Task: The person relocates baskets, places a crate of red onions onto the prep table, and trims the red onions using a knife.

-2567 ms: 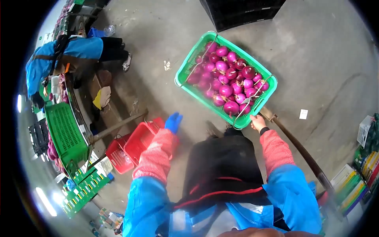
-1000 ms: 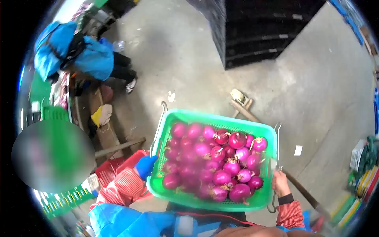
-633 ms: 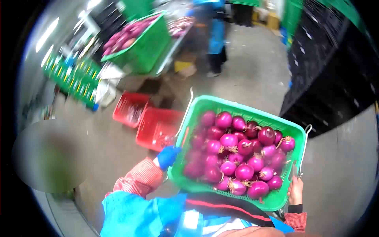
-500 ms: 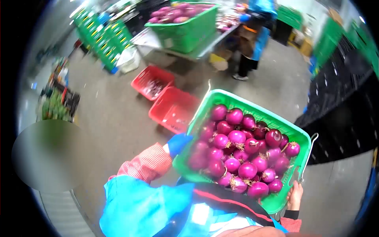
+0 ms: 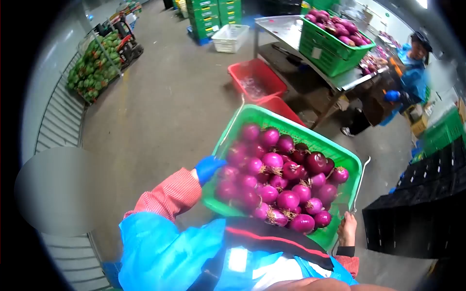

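Observation:
A green crate (image 5: 286,121) full of purple onions (image 5: 288,200) is held up against my waist, slightly tilted. At its left end, my left hand (image 5: 208,169) in a blue glove is closed round the edge. My bare right hand (image 5: 347,229) grips the right end, near the wire handle (image 5: 361,186). The fingertips of both hands are partly hidden by the crate wall.
Beyond the crate are red bins (image 5: 257,80) and a metal table (image 5: 286,29) bearing another green crate (image 5: 323,48) of onions. A person (image 5: 412,72) in blue stands at that table. Black crates (image 5: 417,208) are stacked at right; green produce (image 5: 94,68) lies far left.
The crate has been lifted from low in front of me to my waist, with both hands now on it. The view has swung left, bringing the table, produce and railing into sight.

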Motion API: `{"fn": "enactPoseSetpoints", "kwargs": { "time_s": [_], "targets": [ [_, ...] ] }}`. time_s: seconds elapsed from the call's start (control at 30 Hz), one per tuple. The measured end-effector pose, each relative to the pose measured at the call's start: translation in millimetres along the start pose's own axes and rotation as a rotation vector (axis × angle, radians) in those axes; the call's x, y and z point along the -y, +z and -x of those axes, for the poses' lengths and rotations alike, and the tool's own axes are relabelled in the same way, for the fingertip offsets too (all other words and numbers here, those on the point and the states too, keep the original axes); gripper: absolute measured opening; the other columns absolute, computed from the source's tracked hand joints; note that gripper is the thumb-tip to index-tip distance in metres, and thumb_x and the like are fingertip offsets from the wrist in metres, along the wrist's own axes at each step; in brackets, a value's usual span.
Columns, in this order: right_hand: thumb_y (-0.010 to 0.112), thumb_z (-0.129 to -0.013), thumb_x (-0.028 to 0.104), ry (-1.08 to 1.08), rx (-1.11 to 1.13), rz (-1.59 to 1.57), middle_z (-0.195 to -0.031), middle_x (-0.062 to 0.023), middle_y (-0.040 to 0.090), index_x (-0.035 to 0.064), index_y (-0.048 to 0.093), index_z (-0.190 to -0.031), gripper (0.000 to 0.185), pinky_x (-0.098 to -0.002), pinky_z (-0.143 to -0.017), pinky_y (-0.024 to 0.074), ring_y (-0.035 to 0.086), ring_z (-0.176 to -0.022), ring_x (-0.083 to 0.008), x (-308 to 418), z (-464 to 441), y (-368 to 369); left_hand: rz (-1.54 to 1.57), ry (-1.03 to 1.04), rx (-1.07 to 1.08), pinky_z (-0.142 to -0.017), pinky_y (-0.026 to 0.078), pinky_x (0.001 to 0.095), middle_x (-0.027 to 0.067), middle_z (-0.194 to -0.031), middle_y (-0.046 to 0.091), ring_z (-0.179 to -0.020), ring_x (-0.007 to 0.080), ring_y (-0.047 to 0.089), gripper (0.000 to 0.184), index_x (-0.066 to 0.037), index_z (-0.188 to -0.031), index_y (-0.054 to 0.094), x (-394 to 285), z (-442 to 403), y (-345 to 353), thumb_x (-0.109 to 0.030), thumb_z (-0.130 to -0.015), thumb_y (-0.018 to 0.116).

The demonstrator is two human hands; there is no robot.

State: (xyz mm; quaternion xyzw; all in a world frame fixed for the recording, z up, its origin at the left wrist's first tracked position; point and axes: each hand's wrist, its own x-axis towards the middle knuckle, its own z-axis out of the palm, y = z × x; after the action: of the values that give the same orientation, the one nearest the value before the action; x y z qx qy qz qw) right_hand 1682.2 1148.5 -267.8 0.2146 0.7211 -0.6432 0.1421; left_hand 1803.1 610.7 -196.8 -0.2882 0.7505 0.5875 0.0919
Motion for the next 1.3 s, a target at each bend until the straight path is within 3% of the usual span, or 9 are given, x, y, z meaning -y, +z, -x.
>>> {"fn": "enactPoseSetpoints", "kwargs": {
  "time_s": [0.2,0.37,0.43,0.57,0.73,0.83,0.87,1.03,1.3],
  "targets": [
    [0.053,-0.093,0.029,-0.09,0.204,0.071,-0.053,0.0069,0.031,0.0159,0.044,-0.079,0.021,-0.0249,-0.033,0.0204,0.028,-0.037,-0.0061,7,-26,-40,0.133,-0.081,-0.297,-0.041,0.035,0.029,0.0004,-0.057,0.042,-0.047,0.0118,0.043,0.034,-0.01,-0.071,0.051,39,97,86,-0.039,-0.086,0.061],
    [0.052,-0.095,0.023,-0.388,0.33,-0.002,-0.064,0.0064,0.045,0.0088,0.058,-0.088,0.017,-0.0225,-0.045,0.031,0.038,-0.051,-0.0042,-32,-85,-61,0.211,-0.006,-0.392,-0.04,0.035,0.0285,0.0001,-0.056,0.043,-0.045,0.0121,0.043,0.033,-0.01,-0.07,0.052,74,131,146,-0.037,-0.086,0.061],
    [0.053,-0.094,0.02,-0.338,0.376,0.018,-0.072,0.0037,0.053,0.0036,0.063,-0.103,0.021,-0.0222,-0.051,0.0367,0.044,-0.057,-0.0061,-45,-115,-74,0.198,0.046,-0.468,-0.04,0.034,0.0289,0.0003,-0.055,0.043,-0.045,0.0124,0.043,0.032,-0.01,-0.07,0.053,70,147,179,-0.036,-0.086,0.061],
    [0.05,-0.094,0.021,-0.304,0.425,0.132,-0.079,-0.0005,0.06,0.0001,0.063,-0.106,0.027,-0.0255,-0.061,0.0446,0.054,-0.069,-0.0084,-9,-84,-90,0.268,-0.079,-0.472,-0.038,0.028,0.0238,-0.0043,-0.055,0.035,-0.043,0.0084,0.034,0.022,-0.017,-0.08,0.048,82,175,205,-0.034,-0.087,0.06],
    [0.05,-0.092,0.024,-0.509,0.347,0.387,-0.08,-0.0011,0.06,-0.001,0.063,-0.109,0.033,-0.0266,-0.062,0.0452,0.054,-0.07,-0.0082,-1,-85,-80,0.326,-0.044,-0.447,-0.039,0.029,0.0231,-0.005,-0.058,0.036,-0.046,0.0074,0.035,0.021,-0.017,-0.081,0.047,53,170,195,-0.033,-0.087,0.061],
    [0.05,-0.092,0.023,-0.322,0.324,0.185,-0.078,-0.0008,0.059,-0.0007,0.063,-0.109,0.032,-0.0262,-0.058,0.0444,0.052,-0.065,-0.0077,10,-54,-62,0.296,-0.032,-0.417,-0.039,0.03,0.0229,-0.0057,-0.058,0.035,-0.045,0.0069,0.035,0.021,-0.018,-0.081,0.047,47,155,164,-0.031,-0.087,0.061],
    [0.05,-0.092,0.023,-0.579,0.327,0.332,-0.075,-0.0008,0.058,-0.0006,0.063,-0.107,0.031,-0.0263,-0.054,0.044,0.052,-0.06,-0.0081,0,-62,-57,0.333,-0.018,-0.375,-0.039,0.03,0.0228,-0.0058,-0.058,0.036,-0.045,0.0066,0.034,0.021,-0.018,-0.08,0.046,41,154,155,-0.031,-0.087,0.061],
    [0.049,-0.093,0.024,-0.238,0.256,-0.142,-0.077,-0.003,0.06,0.0007,0.062,-0.107,0.03,-0.0281,-0.048,0.0478,0.056,-0.056,-0.0123,62,-20,17,0.242,-0.018,-0.319,-0.039,0.029,0.0222,-0.0061,-0.057,0.036,-0.044,0.0054,0.033,0.023,-0.018,-0.076,0.045,-30,86,35,-0.03,-0.088,0.061],
    [0.048,-0.094,0.023,-0.152,0.035,-0.22,-0.08,-0.0038,0.061,0.0019,0.061,-0.111,0.03,-0.0292,-0.048,0.0499,0.059,-0.061,-0.0129,81,-70,87,-0.177,0.202,-0.162,-0.041,0.033,0.0258,-0.0029,-0.057,0.04,-0.046,0.0094,0.039,0.027,-0.012,-0.081,0.052,-86,-100,-43,-0.037,-0.088,0.059]
  ]
}}
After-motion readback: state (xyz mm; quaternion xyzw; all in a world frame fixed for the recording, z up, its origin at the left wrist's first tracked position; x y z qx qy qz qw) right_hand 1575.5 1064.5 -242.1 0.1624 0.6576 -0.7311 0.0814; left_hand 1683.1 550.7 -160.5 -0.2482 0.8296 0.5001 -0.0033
